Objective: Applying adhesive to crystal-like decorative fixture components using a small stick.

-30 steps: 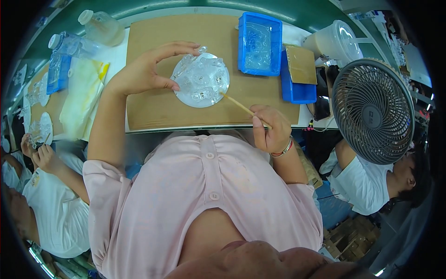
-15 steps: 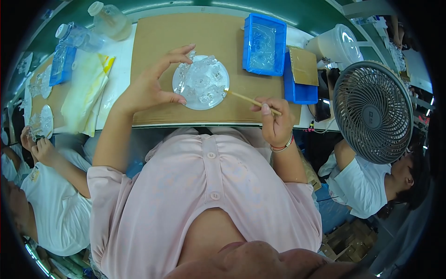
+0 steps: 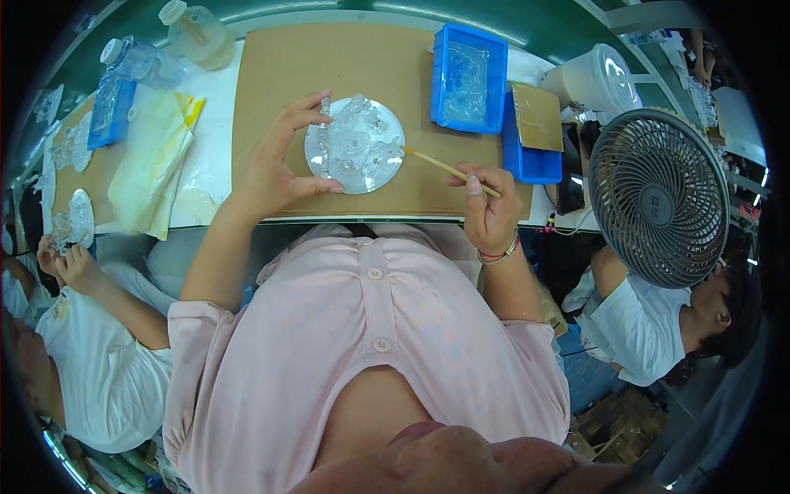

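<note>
1 round clear disc with small clear pieces on it lies on brown board on table. Left hand curls round disc's left edge, thumb and fingers touching rim. Right hand closed on 1 thin wooden stick, tip at disc's right edge. 2 blue trays just right of disc. 1 fan far right.

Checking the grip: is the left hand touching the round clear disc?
Touching. The head view shows the left hand with fingertips on the round clear disc at its top and bottom left edge.
</note>
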Demonstrator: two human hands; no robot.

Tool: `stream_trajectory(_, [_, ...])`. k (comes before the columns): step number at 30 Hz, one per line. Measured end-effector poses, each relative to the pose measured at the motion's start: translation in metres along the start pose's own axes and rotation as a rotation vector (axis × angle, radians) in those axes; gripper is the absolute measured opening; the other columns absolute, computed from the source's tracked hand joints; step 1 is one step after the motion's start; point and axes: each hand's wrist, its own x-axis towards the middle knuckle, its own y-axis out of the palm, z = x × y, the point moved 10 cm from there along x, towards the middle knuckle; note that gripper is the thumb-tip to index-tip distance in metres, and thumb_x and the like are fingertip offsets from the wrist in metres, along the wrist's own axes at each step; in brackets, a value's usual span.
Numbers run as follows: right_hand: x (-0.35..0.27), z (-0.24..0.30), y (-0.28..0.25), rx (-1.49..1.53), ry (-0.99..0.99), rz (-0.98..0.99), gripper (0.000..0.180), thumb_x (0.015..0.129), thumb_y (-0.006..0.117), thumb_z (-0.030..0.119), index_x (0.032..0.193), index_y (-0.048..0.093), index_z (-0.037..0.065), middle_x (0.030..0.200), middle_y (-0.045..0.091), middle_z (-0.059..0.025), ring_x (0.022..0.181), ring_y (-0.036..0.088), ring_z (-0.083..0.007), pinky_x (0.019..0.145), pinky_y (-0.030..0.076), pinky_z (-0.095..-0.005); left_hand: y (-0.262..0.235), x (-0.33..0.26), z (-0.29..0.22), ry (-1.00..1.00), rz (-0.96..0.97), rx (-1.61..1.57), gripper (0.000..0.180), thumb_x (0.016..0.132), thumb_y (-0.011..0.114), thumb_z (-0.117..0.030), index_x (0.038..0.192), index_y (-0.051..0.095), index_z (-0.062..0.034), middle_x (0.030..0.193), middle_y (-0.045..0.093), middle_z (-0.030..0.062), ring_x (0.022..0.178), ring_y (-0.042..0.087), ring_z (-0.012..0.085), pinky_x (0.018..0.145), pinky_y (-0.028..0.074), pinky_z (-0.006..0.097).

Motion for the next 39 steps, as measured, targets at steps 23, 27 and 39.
stream_trajectory(23, [0.007,0.014,0.003,-0.059,-0.131,0.064,0.008,0.091,0.05,-0.002,0.098,0.049,-0.001,0.085,0.068,-0.0189,0.072,0.068,-0.0226,0.064,0.052,-0.0291,0.004,-0.014,-0.01,0.006,-0.276,0.069,0.083,0.056,0.09,-0.024,0.126,0.047,-0.0095,0.14,0.042,0.0167,0.128,0.044,0.0332,0.107,0.037,0.043])
stream_trajectory(27, [0.006,0.014,0.0,-0.052,-0.109,0.033,0.007,0.09,0.051,-0.002,0.096,0.05,-0.002,0.085,0.068,-0.019,0.071,0.068,-0.0233,0.064,0.052,-0.0296,0.0,-0.01,-0.016,0.024,-0.222,0.105,0.089,0.058,0.089,-0.025,0.134,0.045,-0.0097,0.14,0.043,0.0166,0.129,0.043,0.0332,0.106,0.037,0.043])
stream_trajectory(39, [-0.01,0.029,0.016,0.059,-0.158,0.102,0.01,0.087,0.051,-0.005,0.096,0.051,-0.002,0.088,0.067,-0.0215,0.073,0.068,-0.0261,0.067,0.054,-0.0324,0.015,-0.023,0.0,-0.042,-0.276,-0.045,0.1,0.059,0.088,-0.011,0.142,0.031,-0.0074,0.144,0.038,0.0182,0.132,0.04,0.0318,0.11,0.032,0.043])
